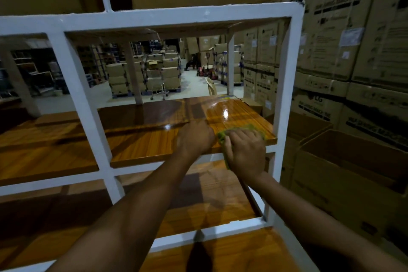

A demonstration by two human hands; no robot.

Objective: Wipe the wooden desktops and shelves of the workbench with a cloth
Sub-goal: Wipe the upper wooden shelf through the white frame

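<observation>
Gripping a green cloth (251, 128) at the shelf's (143, 139) right front corner, the right hand (245, 152) curls over it. The left hand (195, 139) rests just beside; I cannot tell how its fingers lie.

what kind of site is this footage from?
Most likely an appliance warehouse: stacked LG washing-machine cartons line the right side, more stacks of boxes stand on an open floor behind, and the right hand holds a green cloth on a wooden shelf.
</observation>
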